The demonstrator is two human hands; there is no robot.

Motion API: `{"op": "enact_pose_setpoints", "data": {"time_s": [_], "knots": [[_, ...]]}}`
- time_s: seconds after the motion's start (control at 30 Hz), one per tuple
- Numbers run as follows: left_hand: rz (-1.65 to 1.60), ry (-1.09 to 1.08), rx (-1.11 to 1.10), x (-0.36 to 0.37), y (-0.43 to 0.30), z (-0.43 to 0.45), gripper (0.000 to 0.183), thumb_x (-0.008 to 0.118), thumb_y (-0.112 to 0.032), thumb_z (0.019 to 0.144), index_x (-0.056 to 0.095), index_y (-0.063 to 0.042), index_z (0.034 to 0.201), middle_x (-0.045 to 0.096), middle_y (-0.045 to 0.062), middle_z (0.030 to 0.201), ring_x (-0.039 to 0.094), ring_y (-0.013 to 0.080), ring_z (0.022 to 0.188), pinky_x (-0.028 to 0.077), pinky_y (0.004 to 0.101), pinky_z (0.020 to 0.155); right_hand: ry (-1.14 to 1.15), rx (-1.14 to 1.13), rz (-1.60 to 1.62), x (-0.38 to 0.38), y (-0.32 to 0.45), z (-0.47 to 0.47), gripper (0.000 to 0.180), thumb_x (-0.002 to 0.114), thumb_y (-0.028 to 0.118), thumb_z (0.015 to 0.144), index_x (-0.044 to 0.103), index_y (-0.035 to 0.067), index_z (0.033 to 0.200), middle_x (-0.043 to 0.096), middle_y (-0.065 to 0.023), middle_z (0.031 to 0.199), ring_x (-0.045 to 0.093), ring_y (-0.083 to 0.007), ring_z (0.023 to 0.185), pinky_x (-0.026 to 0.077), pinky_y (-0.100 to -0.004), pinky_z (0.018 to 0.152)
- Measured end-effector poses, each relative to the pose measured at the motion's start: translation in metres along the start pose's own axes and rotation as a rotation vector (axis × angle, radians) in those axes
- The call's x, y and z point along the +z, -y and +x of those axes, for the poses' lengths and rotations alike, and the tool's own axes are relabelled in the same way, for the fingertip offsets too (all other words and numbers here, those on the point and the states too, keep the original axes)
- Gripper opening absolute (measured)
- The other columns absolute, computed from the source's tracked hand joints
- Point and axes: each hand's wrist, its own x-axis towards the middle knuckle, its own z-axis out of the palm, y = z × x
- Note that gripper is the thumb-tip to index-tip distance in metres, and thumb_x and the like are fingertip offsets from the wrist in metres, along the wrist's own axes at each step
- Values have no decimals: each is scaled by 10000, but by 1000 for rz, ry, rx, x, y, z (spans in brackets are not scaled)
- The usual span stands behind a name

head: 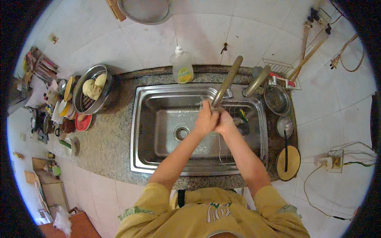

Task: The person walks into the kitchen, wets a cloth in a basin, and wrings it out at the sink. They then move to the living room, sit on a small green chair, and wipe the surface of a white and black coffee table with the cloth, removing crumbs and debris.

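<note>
My left hand and my right hand are pressed together over the stainless steel sink. They meet right at the lower end of the metal faucet, and water splashes beside the left fingers. The fingers overlap, so whatever may lie between the palms is hidden. Below and left of my hands is the round drain in the wet basin. A wire rack sits in the right part of the sink, with a small green and yellow item near it.
A pump soap bottle stands behind the sink. Left on the granite counter are a metal pot holding pale rounded food, a red dish and a cup. To the right lie a metal bowl, a ladle and a round lid.
</note>
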Motion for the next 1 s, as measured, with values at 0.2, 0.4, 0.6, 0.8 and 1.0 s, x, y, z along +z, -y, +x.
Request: {"op": "enact_pose_setpoints", "data": {"time_s": [0.2,0.4,0.6,0.8,1.0], "knots": [[315,-181,342,24,-35,-23,450,558,-284,779,380,-31,1106,541,224,941,523,399,873,414,440,749,203,17,125,-24,-3,11,410,393,436,818,494,39,809,521,-109,791,503,-298,735,406,-543,701],[208,-13,88,28,-31,1,394,483,-317,837,359,-87,1132,470,250,1072,499,416,917,404,465,753,250,-50,169,-19,-8,18,362,405,392,819,507,46,851,536,-108,831,524,-277,742,435,-477,656],[19,-10,86,27,-20,22,263,549,-222,801,466,-48,979,450,193,1113,497,324,943,418,433,739,17,-196,243,-7,-21,17,331,423,357,820,528,58,918,560,-111,923,545,-279,800,453,-414,655],[-731,208,-200,13,-25,40,334,522,-291,826,498,18,701,463,30,573,381,104,532,346,286,483,-462,-334,-419,-37,-18,34,292,366,243,869,528,8,809,533,-121,624,540,-266,620,432,-343,600],[-471,99,-266,-21,28,31,165,560,-196,779,539,-40,829,532,29,712,483,108,661,393,240,585,-478,-1068,-1528,-43,31,12,353,487,351,827,586,14,791,578,-168,666,561,-304,599,433,-368,574]]}}
